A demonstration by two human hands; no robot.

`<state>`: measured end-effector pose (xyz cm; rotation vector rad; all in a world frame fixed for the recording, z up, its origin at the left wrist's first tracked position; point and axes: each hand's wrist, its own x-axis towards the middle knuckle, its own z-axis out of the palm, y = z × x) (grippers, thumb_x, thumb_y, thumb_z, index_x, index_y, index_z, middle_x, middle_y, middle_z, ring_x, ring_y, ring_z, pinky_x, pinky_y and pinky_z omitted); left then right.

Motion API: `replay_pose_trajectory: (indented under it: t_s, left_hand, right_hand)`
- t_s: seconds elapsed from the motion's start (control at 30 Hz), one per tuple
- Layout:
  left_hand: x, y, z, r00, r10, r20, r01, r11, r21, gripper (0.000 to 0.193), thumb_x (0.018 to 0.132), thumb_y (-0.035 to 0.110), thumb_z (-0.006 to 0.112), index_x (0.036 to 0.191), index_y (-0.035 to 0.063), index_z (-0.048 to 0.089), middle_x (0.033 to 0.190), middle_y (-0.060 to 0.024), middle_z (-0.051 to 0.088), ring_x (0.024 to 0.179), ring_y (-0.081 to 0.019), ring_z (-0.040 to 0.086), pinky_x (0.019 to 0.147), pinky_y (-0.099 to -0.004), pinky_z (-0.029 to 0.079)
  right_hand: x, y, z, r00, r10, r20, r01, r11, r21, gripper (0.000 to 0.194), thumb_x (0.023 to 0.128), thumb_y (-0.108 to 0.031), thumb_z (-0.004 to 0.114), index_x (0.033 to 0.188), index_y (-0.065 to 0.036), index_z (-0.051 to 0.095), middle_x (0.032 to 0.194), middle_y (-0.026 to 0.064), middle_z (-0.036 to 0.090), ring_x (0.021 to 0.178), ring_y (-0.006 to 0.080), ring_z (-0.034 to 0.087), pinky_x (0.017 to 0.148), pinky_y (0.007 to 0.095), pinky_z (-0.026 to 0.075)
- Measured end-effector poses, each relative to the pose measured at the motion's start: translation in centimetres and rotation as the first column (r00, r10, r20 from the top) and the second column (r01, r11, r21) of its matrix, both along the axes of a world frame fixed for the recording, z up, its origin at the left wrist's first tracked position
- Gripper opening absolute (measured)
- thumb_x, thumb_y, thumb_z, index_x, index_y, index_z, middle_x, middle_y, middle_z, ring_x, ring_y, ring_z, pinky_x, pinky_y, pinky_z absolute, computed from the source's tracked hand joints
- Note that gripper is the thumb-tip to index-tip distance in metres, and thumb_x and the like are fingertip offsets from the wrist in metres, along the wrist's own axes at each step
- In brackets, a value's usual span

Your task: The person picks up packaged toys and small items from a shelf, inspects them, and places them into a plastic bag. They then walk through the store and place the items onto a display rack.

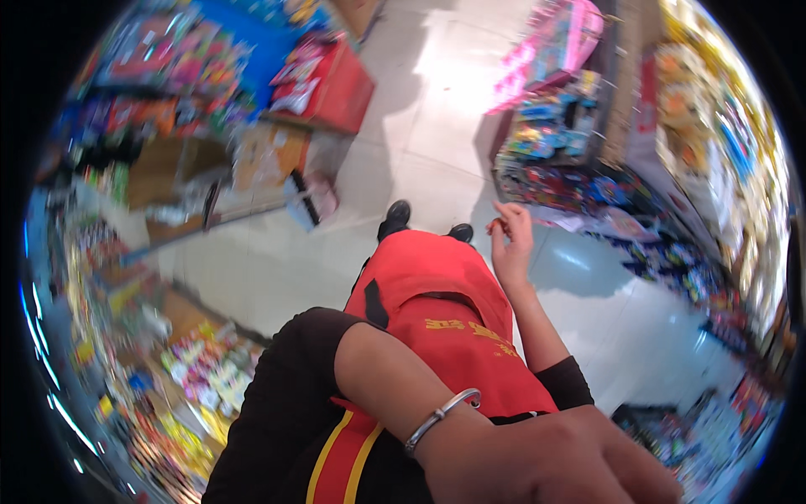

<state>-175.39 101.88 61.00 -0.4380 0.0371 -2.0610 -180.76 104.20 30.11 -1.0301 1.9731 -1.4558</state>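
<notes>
My left forearm, with a silver-coloured bangle [441,419] at the wrist, crosses close in front of the camera. My left hand [548,460] is large and blurred at the lower right, its fingertips hidden, so a hold cannot be made out. Beyond the right side of the red apron [441,271] is my right hand [511,239], raised over the floor with fingers partly bent. A small reddish spot shows at its fingers; whether that is a held thing is unclear. Yellow writing marks the apron. Two dark shoes [397,214] stand on the tiles.
Pale floor tiles [434,151] run between packed goods. At left are a red box [346,88] with packets, a cardboard box [271,154], a long-handled cleaning tool [252,208] and bagged goods [208,372]. A pink package [554,44] and stacked colourful packages [548,129] line the right.
</notes>
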Motion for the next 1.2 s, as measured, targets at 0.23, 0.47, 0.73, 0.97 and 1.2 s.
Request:
replay_pose_trajectory:
  t_s: [0.23,0.47,0.73,0.97,1.2]
  left_hand:
    - [4.8,-0.8,-0.1,0.976,0.168,-0.138,-0.151,0.98,0.127,0.021,0.075,0.0,0.064,0.096,-0.0028,0.063,0.088,-0.0121,0.059,0.065,-0.014,0.059,0.056,-0.0202,0.047]
    - [17.2,-1.2,-0.1,0.942,0.28,-0.187,-0.292,0.955,-0.044,0.02,0.071,0.002,0.066,0.09,-0.0021,0.063,0.084,-0.0105,0.058,0.048,-0.0074,0.052,0.045,-0.0173,0.043]
    - [40.2,-1.2,0.1,0.85,0.475,-0.227,-0.516,0.839,-0.176,0.019,0.076,-0.004,0.061,0.095,-0.0062,0.063,0.085,-0.015,0.058,0.052,-0.0104,0.055,0.046,-0.0196,0.045]
    - [55.6,-1.7,2.8,0.462,0.863,-0.205,-0.885,0.434,-0.17,0.018,0.082,0.0,0.06,0.097,-0.0092,0.061,0.087,-0.0172,0.057,0.066,-0.0175,0.06,0.051,-0.0228,0.048]
    - [72.5,-5.9,-1.8,0.112,0.994,0.016,-0.711,0.092,-0.697,0.025,0.087,0.017,0.055,0.099,-0.0051,0.058,0.097,-0.0202,0.057,0.082,-0.0292,0.06,0.068,-0.034,0.05]
  right_hand:
    - [9.0,-0.6,-2.8,0.795,0.598,0.103,-0.606,0.774,0.183,0.031,0.075,0.009,0.052,0.105,-0.001,0.055,0.094,0.0152,0.054,0.077,0.0278,0.058,0.068,0.0322,0.048]
    - [16.7,0.5,-3.2,0.671,0.733,0.11,-0.698,0.575,0.427,0.027,0.077,0.001,0.051,0.104,-0.001,0.056,0.097,0.016,0.055,0.084,0.0329,0.056,0.073,0.0372,0.047]
    - [33.4,-2.6,-9.4,0.728,0.669,0.15,-0.661,0.626,0.414,0.024,0.081,-0.002,0.056,0.105,-0.001,0.059,0.079,0.0083,0.063,0.058,0.0134,0.061,0.055,0.0248,0.049]
    - [52.3,-8.4,-6.1,0.212,0.966,0.146,-0.94,0.161,0.301,0.024,0.082,-0.005,0.056,0.104,0.0,0.059,0.081,0.0075,0.061,0.062,0.0118,0.06,0.057,0.0243,0.048]
    - [62.7,-14.9,-9.5,0.101,0.988,0.113,-0.942,0.059,0.329,0.022,0.081,-0.005,0.057,0.101,0.002,0.06,0.081,0.0077,0.062,0.066,0.0119,0.059,0.06,0.0247,0.048]
